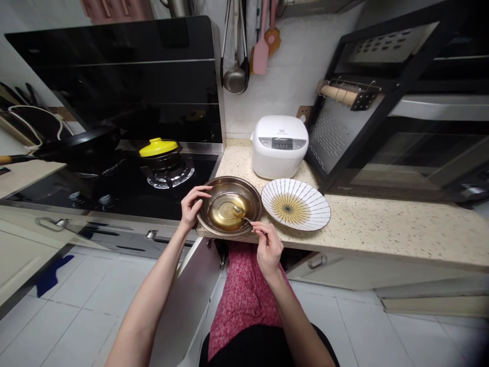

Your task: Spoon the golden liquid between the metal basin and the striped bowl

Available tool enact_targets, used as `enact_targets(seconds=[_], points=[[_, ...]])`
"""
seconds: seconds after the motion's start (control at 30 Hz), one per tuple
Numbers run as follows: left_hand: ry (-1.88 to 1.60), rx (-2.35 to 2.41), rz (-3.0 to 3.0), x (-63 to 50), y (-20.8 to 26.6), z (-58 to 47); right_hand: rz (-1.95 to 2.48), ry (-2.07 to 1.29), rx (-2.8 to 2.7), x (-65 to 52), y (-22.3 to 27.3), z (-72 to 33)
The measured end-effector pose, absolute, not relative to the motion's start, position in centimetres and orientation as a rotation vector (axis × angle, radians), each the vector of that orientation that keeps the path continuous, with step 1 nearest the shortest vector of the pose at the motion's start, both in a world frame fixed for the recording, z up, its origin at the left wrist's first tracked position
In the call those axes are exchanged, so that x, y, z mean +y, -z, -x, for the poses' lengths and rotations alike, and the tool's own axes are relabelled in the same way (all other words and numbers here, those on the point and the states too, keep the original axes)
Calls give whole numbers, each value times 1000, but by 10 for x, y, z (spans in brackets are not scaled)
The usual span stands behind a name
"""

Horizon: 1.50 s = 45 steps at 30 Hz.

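A shallow metal bowl [257,196] sits at the counter's front edge, with clear yellowish liquid in its bottom. My left hand [191,205] holds the bowl's left rim, fingers reaching over the edge and thumb beside them. Between the thumb and fingers of my right hand [268,244] is the handle of a metal spoon [239,210]. The spoon's head dips into the liquid, right of the bowl's middle. Just right of the bowl lies an oval white plate [319,208] with dark radiating lines; a yellowish liquid covers its middle.
A white rice cooker [280,163] stands behind the plate. On the stove to the left are a yellow-lidded pot [158,148] and a black wok [82,145]. Below the bowl, a cabinet door [193,290] stands open by my legs. Utensils, including a ladle [235,80], hang on the wall.
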State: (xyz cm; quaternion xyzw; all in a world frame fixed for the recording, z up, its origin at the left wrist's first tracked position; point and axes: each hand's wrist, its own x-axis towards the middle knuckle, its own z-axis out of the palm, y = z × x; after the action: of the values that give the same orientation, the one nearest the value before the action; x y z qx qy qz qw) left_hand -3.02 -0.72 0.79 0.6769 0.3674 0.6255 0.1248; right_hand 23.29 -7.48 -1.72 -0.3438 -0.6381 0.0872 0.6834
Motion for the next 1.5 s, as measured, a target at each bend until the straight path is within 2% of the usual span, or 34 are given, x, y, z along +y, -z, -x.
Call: enact_targets(seconds=[0.43, 1.5], points=[[-1805, 1109, -1978, -8, -8, 30, 786, -327, -1309, -75, 26, -231], [-1826, 1038, -1977, -5, -5, 30, 723, -258, -1300, -84, 1, -250]])
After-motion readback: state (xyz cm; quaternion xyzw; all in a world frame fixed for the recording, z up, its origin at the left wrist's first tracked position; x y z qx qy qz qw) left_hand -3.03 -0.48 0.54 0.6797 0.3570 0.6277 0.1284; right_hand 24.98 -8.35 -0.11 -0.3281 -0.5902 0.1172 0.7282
